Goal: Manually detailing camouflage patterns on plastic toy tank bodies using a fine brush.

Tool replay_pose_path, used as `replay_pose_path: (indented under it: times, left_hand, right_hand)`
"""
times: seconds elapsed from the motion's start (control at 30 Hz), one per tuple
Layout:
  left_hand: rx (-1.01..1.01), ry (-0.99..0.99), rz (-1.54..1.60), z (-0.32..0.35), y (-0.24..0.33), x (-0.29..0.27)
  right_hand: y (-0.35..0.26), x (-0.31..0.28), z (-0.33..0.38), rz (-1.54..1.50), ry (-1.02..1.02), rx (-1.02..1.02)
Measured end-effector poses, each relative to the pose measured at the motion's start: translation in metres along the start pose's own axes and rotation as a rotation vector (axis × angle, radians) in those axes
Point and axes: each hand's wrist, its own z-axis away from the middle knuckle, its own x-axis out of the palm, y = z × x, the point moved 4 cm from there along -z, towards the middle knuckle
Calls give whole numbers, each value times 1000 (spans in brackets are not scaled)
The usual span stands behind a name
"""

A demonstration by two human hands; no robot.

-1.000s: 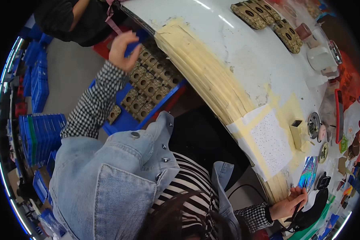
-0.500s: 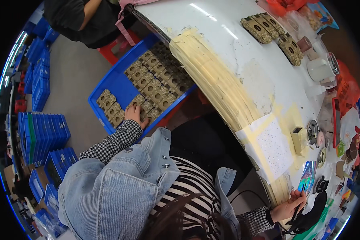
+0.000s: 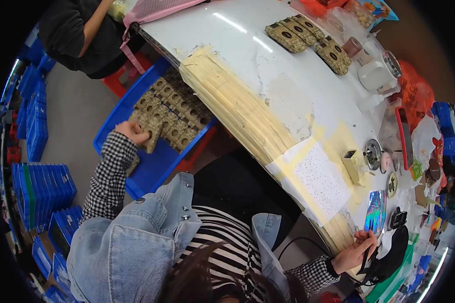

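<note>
Blue tray (image 3: 151,169): my left hand (image 3: 131,132), lower a moment ago, now pinches a tan block stack (image 3: 150,135); right hand (image 3: 356,252) pinches a dark tool (image 3: 365,258).

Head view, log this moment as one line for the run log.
left hand: gripping brown pieces in blue tray | right hand: holding thin dark tool at white table edge | shiny disc nearby

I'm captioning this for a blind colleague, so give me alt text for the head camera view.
Seen from above, a person's left hand grips brown blocks in a blue tray of the same blocks, beside a white table. Their right hand holds a thin dark tool at the table's near edge.
</note>
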Motion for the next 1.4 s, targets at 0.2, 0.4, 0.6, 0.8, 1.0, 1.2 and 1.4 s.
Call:
replay_pose_path:
  times: [0.2,0.4,0.6,0.8,1.0,1.2,1.4]
  left_hand:
    - [1127,563,-8,15,155,-117]
    - [1530,184,-257,19,325,-109]
    - [1551,-220,-553,4,443,-57]
    - [1563,-172,-678,5,475,-40]
    - [1575,6,-550,3,470,-40]
    - [1657,57,2,24,413,-49]
    - [1725,165,15,20,387,-25]
  right_hand:
    - [-1,0,0,6,9,4]
    - [0,-1,1,-54,32,0]
    - [-7,4,-1,-3,14,3]
    - [-8,4,-1,4,14,-29]
    - [-8,3,-1,22,-3,-24]
    - [-7,4,-3,0,11,-44]
    - [-9,8,-4,28,19,-26]
